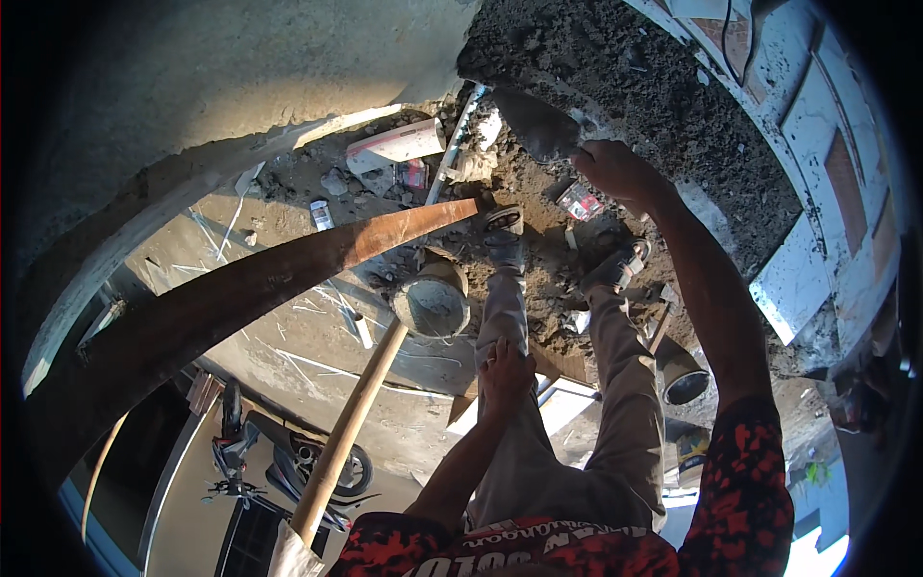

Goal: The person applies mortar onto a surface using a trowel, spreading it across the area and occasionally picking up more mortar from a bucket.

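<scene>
My right hand [610,171] is closed on the handle of a trowel [534,123], whose dark blade lies at the edge of a band of dark, lumpy mortar [673,106]. My left hand [508,375] rests on my trousered left leg [499,319], fingers lying over the knee, holding nothing. Below the trowel, my sandalled feet [503,223] stand in rubble and soil, with a red-and-white scrap [580,201] between the trowel and my right foot.
A long wooden plank [269,274] crosses the left side above a bucket [431,300] and a round pole [348,428]. Pale concrete [231,58] fills the upper left. Broken white tiles [788,274] line the right. A motorbike [288,462] appears below; another bucket [685,380] is beside my right leg.
</scene>
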The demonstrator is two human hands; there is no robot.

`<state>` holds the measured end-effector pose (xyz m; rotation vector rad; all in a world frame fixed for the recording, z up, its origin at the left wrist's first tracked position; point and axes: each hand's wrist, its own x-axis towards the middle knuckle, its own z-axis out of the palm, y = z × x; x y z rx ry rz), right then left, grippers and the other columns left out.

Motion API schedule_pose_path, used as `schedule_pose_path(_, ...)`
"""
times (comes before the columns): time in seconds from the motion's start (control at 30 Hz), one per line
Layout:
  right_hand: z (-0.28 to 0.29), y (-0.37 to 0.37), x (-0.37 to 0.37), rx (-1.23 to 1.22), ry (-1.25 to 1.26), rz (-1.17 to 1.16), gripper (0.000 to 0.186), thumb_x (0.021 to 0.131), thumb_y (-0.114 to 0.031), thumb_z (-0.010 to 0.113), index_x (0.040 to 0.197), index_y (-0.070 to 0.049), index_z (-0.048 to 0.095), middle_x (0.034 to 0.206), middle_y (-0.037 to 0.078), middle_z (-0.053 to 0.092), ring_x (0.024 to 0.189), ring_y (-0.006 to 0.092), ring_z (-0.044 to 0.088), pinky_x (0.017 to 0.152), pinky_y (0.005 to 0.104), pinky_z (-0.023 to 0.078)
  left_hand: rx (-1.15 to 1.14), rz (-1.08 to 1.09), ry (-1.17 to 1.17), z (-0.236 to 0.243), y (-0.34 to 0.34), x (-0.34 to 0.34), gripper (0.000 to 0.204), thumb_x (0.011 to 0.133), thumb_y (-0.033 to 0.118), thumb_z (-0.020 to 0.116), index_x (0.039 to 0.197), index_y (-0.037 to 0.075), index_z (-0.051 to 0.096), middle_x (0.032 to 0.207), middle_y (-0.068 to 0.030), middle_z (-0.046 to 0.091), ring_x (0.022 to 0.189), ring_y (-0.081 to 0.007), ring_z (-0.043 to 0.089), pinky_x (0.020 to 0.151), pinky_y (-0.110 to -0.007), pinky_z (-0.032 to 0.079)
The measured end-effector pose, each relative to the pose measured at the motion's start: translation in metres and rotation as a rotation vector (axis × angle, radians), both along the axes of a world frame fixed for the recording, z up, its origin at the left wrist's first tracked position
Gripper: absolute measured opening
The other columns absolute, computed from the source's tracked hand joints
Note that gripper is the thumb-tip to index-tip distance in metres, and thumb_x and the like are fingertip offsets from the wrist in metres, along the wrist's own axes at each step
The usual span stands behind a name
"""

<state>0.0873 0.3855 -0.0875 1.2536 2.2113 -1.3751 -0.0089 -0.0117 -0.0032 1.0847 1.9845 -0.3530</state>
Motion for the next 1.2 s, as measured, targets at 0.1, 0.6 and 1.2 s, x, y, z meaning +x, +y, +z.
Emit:
schedule_pose_path(0.1, 0.008, -0.008, -0.016, 0.030, -0.083, -0.086, 0.035, 0.092, -0.028, 0.045, 0.097, 0.004, 0.058, 0.088, 0.028, 0.065, 0.080, 0.0402, 0.066, 0.068, 0.0508, 0.053, -0.025, 0.020, 0.001, 0.001, -0.001, -0.002, 0.043, 0.083, 0.033, 0.056, 0.117, 0.006, 0.053, 0.132, -0.0162, 0.051, 0.118, -0.0364, 0.052, 0.093, -0.053, 0.043)
schedule_pose_path(0.6, -0.077, -0.009, -0.001, 0.543, -0.221, 0.894, 0.016, 0.084, -0.018, 0.058, 0.085, -0.002, 0.060, 0.077, 0.019, 0.063, 0.066, 0.0288, 0.065, 0.053, 0.0439, 0.053, -0.075, -0.002, 0.005, 0.000, 0.000, -0.003, 0.041, 0.085, 0.034, 0.054, 0.114, 0.006, 0.054, 0.132, -0.0154, 0.051, 0.122, -0.0352, 0.050, 0.094, -0.053, 0.042)
schedule_pose_path(1.2, -0.056, -0.092, -0.007, 0.156, -0.048, -0.509, 0.031, 0.090, -0.028, 0.054, 0.110, -0.005, 0.051, 0.087, 0.024, 0.062, 0.081, 0.0430, 0.062, 0.066, 0.0511, 0.049, -0.061, -0.039, -0.010, -0.003, 0.000, -0.019, 0.043, 0.084, 0.033, 0.056, 0.117, 0.007, 0.053, 0.132, -0.0158, 0.050, 0.116, -0.0369, 0.053, 0.093, -0.052, 0.044)
